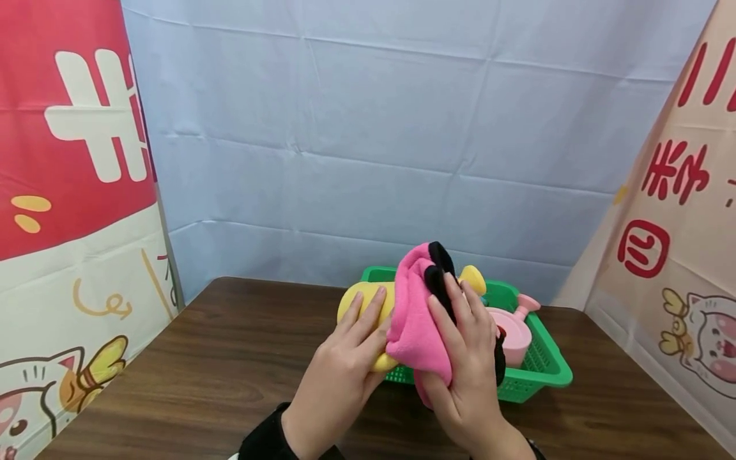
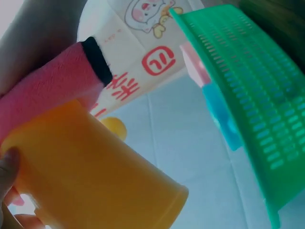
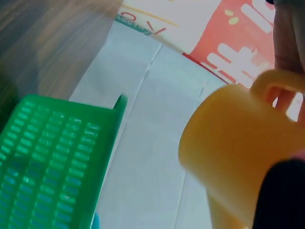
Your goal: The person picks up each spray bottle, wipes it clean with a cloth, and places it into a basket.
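Above the table, my left hand (image 1: 339, 367) grips a yellow toy watering can (image 2: 95, 171) by its handle side. The handle loop shows in the right wrist view. My right hand (image 1: 468, 361) holds a pink fleecy cloth (image 1: 420, 326) with black edging against the can. The cloth wraps over part of the can's body and covers it from the head view. The can's round yellow spout head (image 1: 473, 278) sticks out past the right fingers. Part of the right thumb is hidden by the cloth.
Behind the hands a green perforated basket (image 1: 552, 370) stands on the dark wooden table (image 1: 230, 364). It holds a pink toy watering can (image 1: 514, 332) and a blue item (image 2: 221, 117). A pale blue cloth backdrop (image 1: 345, 128) rises behind, with printed sheets left and right.
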Demonstrator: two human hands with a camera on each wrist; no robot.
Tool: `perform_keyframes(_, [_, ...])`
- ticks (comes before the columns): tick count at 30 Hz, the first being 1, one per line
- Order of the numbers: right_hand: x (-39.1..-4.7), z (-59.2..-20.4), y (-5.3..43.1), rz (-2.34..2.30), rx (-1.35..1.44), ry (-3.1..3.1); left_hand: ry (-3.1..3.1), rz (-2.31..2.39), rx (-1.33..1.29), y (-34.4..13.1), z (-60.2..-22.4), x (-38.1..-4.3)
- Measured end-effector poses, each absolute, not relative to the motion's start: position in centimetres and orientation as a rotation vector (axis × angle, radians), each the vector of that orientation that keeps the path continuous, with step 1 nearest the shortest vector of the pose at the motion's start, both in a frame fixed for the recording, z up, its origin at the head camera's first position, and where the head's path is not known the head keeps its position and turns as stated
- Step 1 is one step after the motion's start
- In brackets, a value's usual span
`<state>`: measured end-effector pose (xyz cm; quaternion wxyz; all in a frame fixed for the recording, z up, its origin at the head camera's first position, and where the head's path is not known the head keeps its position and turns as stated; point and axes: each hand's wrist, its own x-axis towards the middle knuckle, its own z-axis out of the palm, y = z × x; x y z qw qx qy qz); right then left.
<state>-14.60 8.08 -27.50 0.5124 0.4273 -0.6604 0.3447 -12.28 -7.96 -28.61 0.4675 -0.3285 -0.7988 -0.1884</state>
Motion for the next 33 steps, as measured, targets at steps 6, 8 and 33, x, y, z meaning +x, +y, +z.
perform_keyframes(6, [-15.4,-26.4,8.8,1.080,1.142,-1.456,-1.815,-0.366,-0.895,-7.4,-28.1,-12.1])
perform_keyframes(8, [-15.7,-26.3,9.5,1.230,1.120,-1.507,-1.771,-0.329,-0.920,-7.2,-27.7,-11.9])
perform_keyframes(33, [-14.6,-27.1,7.4,0.887,1.101,-1.372,-1.823,-0.404,-0.843,-7.2,-28.7,-12.2])
